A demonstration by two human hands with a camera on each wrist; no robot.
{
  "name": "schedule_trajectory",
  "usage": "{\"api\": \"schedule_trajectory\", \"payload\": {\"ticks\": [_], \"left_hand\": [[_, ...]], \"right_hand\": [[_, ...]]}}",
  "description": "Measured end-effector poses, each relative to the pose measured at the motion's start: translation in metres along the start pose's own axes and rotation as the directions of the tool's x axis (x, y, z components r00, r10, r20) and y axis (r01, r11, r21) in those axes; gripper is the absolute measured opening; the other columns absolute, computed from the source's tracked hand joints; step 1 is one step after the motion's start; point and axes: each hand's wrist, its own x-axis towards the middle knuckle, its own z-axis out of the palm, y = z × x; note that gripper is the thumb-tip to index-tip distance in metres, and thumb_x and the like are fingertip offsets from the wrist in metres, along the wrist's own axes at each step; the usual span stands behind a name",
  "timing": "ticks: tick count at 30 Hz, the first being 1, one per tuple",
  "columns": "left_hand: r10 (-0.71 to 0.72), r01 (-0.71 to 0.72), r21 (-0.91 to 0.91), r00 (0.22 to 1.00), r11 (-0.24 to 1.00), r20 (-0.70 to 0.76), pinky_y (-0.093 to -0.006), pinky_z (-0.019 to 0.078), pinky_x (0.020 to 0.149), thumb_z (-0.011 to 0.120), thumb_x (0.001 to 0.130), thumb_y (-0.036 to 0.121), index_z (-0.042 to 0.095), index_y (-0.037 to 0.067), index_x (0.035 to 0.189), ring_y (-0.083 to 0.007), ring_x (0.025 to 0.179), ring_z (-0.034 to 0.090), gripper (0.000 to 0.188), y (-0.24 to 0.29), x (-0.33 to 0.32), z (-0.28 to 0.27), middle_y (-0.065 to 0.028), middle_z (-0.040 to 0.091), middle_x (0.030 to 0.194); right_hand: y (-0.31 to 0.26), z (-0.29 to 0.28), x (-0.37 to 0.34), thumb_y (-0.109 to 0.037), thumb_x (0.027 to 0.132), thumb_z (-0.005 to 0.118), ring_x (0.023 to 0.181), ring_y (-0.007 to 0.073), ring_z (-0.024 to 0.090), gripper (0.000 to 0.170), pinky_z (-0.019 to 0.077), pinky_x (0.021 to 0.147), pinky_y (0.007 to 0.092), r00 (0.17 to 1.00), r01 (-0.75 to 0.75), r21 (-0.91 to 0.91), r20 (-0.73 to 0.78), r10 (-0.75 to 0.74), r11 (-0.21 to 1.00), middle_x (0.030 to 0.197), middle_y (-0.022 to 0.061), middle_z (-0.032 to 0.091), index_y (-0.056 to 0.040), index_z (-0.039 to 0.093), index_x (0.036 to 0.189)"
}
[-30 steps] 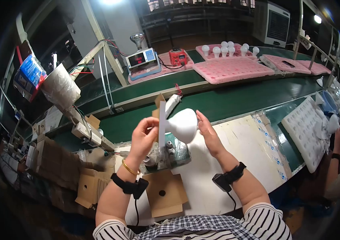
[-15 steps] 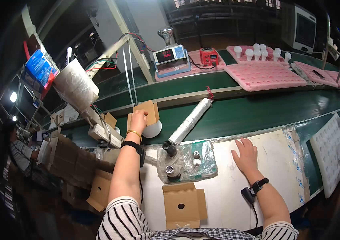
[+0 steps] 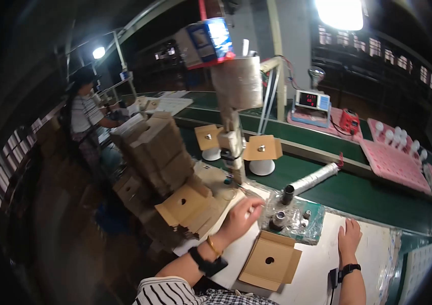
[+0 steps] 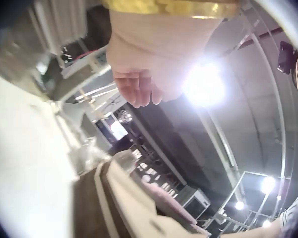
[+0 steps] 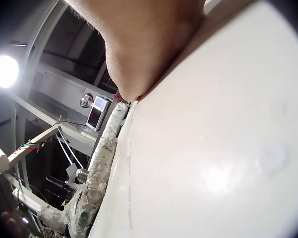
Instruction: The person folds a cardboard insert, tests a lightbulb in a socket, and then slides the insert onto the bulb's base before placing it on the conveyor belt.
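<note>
My left hand point(image 3: 241, 221) is over the white board, left of the plastic-wrapped fixture point(image 3: 297, 219); its fingers are loosely bent and hold nothing, as the left wrist view also shows of the hand point(image 4: 149, 64). The right hand point(image 3: 349, 239) rests with relaxed fingers on the white board point(image 3: 322, 259). An unfolded brown carton point(image 3: 259, 264) with a round hole lies between the hands. Behind the left hand, a white lamp point(image 3: 262, 168) stands on the green belt, its metal cap through a carton point(image 3: 273, 147). A similar lamp point(image 3: 211, 154) with a carton point(image 3: 207, 136) stands further left.
Stacked cartons point(image 3: 150, 147) and an open carton point(image 3: 183, 203) are at the left. A wrapped tube point(image 3: 315, 179) points toward the belt. Beyond are a meter point(image 3: 311, 104), a red device point(image 3: 349, 122) and pink foam trays point(image 3: 396, 162) with bulbs. Another person point(image 3: 85, 114) stands far left.
The view has swung left. My left hand has let go of the carton and lamp on the belt and come back toward the board. My right hand stays on the board.
</note>
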Motion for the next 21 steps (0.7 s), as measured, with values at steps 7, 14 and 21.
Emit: {"api": "schedule_trajectory", "payload": {"ticks": [7, 14, 21], "left_hand": [[-0.359, 0.337, 0.316, 0.933, 0.887, 0.011, -0.0361, 0.0513, 0.065, 0.065, 0.092, 0.021, 0.065, 0.005, 0.083, -0.0287, 0.072, 0.063, 0.019, -0.036, -0.171, -0.064, -0.0113, 0.064, 0.079], [-0.235, 0.250, 0.453, 0.968, 0.856, -0.090, -0.0398, 0.0510, 0.064, 0.066, 0.089, 0.022, 0.059, 0.008, 0.074, -0.0288, 0.071, 0.063, 0.022, -0.030, -0.189, -0.054, -0.0096, 0.061, 0.074], [-0.183, 0.204, 0.424, 0.979, 0.882, -0.090, -0.0389, 0.0513, 0.065, 0.068, 0.088, 0.021, 0.058, 0.007, 0.074, -0.0277, 0.070, 0.062, 0.022, -0.034, -0.192, -0.056, -0.0089, 0.060, 0.072]], "right_hand": [[0.007, 0.004, 0.002, -0.018, 0.088, 0.061, 0.129, 0.0339, 0.046, 0.043, 0.0351, 0.104, 0.0490, 0.998, 0.004, -0.023, 0.057, -0.003, 1.000, 0.137, 0.0178, 0.052, -0.0027, 0.058, 0.129], [0.027, 0.016, 0.006, -0.020, 0.095, 0.054, 0.130, 0.0342, 0.045, 0.041, 0.0354, 0.104, 0.0499, 0.996, 0.062, -0.133, 0.077, -0.052, 0.989, 0.137, 0.0177, 0.052, -0.0045, 0.055, 0.132], [0.031, 0.017, 0.007, -0.018, 0.095, 0.053, 0.128, 0.0336, 0.048, 0.039, 0.0380, 0.101, 0.0491, 0.995, 0.091, -0.122, 0.048, -0.086, 0.988, 0.135, 0.0175, 0.053, -0.0039, 0.056, 0.131]]}}
